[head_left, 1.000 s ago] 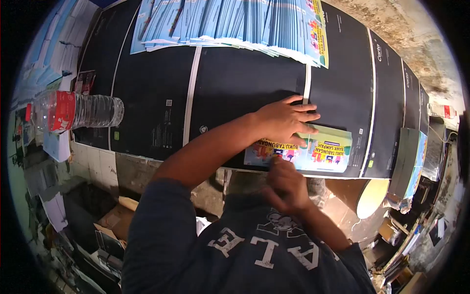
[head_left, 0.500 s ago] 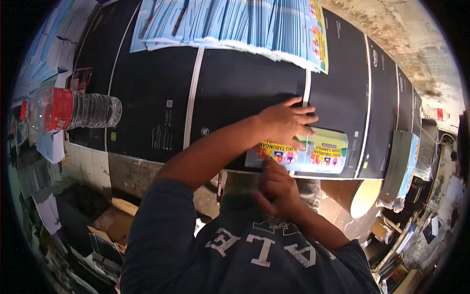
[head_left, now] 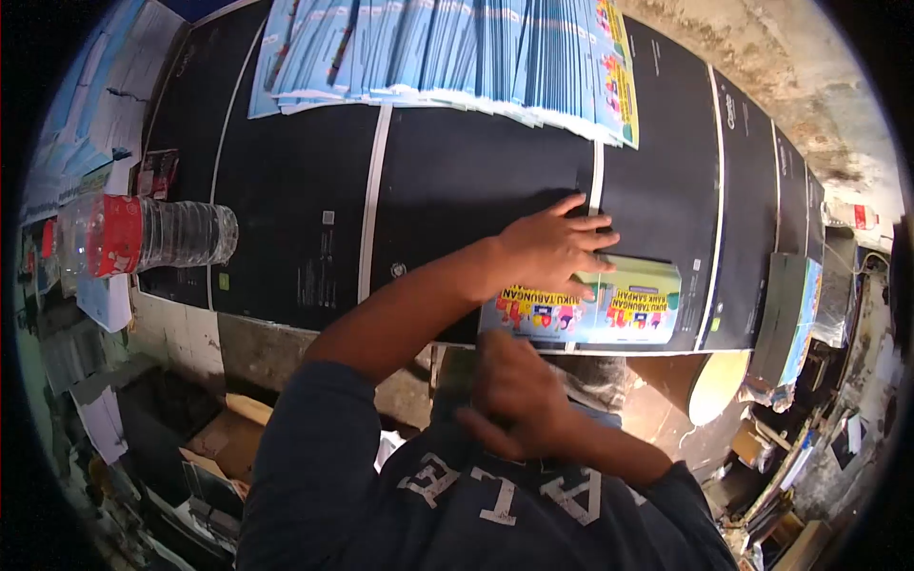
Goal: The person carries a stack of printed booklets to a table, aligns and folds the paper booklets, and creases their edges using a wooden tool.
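Note:
A blue and green printed booklet cover (head_left: 633,319) with yellow titles lies flat and spread along the near edge of the black tabletop. My left hand (head_left: 552,252) rests on its upper left part and on the black surface, fingers spread. Just below the cover's left end is my right hand (head_left: 519,395), in front of my shirt at the table's edge. Its fingers are curled together and blurred by motion; whatever they may hold is hidden. Farther back, a long row of overlapping blue booklets (head_left: 447,57) lies across the table.
A clear plastic bottle with a red label (head_left: 119,236) lies at the left, near paper stacks (head_left: 124,81). On the right edge sits another stack of sheets (head_left: 785,319). A round-ended brown object (head_left: 719,385) is below the table edge, and a cardboard box (head_left: 224,438) stands lower left.
My right hand has moved left and down, off the cover's lower edge towards my shirt. My left hand keeps its place on the cover. The view has shifted slightly.

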Motion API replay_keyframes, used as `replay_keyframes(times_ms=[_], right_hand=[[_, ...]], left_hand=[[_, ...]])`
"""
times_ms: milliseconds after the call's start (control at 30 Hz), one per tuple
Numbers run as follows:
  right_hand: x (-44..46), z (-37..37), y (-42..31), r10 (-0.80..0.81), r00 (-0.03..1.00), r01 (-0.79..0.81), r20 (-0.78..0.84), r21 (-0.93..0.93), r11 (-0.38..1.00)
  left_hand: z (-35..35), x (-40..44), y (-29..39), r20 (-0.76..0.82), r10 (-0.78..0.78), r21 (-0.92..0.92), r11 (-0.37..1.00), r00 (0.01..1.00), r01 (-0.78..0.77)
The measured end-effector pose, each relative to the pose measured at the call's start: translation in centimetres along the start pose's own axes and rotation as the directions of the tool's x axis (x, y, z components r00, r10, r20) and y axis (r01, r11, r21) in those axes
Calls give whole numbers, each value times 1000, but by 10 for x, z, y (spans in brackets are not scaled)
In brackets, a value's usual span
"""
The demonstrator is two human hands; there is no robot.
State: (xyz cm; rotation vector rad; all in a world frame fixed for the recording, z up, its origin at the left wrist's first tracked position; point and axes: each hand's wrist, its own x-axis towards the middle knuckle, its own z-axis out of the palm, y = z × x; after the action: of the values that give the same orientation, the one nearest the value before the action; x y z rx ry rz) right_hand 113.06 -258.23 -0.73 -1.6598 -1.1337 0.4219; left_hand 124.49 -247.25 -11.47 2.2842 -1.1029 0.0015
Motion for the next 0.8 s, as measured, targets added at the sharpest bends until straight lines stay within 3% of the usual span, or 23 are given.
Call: replay_keyframes(times_ms=[67,133,200,333,400,433,500,600,800], right_hand=[[-6,8,13,127,992,-126,1,-117,985],[-7,4,17,119,993,-119,9,-50,992],[-9,-4,23,93,995,-84,-42,177,981],[-20,-2,24,5,994,17,-111,190,982],[-33,-12,18,202,954,-71,-222,487,871],[-33,-31,9,202,953,-69,-224,489,869],[-38,-82,-15,-17,948,107,-317,270,957],[-79,-69,39,293,906,-151,-305,414,898],[-72,-67,33,252,897,-102,-363,384,918]], left_hand=[[-6,2,2,28,-2,50,999,1000,1],[-6,-1,1,0,9,22,1000,1000,-9],[-7,3,2,7,-1,43,999,1000,0],[-11,5,4,43,-12,50,999,999,9],[-15,6,5,77,-24,44,999,997,21],[-15,6,5,75,-27,43,999,997,24],[-15,6,6,100,-47,44,998,994,43],[-4,6,-3,90,-14,69,998,996,8],[-9,9,-5,98,-3,67,998,995,-4]])
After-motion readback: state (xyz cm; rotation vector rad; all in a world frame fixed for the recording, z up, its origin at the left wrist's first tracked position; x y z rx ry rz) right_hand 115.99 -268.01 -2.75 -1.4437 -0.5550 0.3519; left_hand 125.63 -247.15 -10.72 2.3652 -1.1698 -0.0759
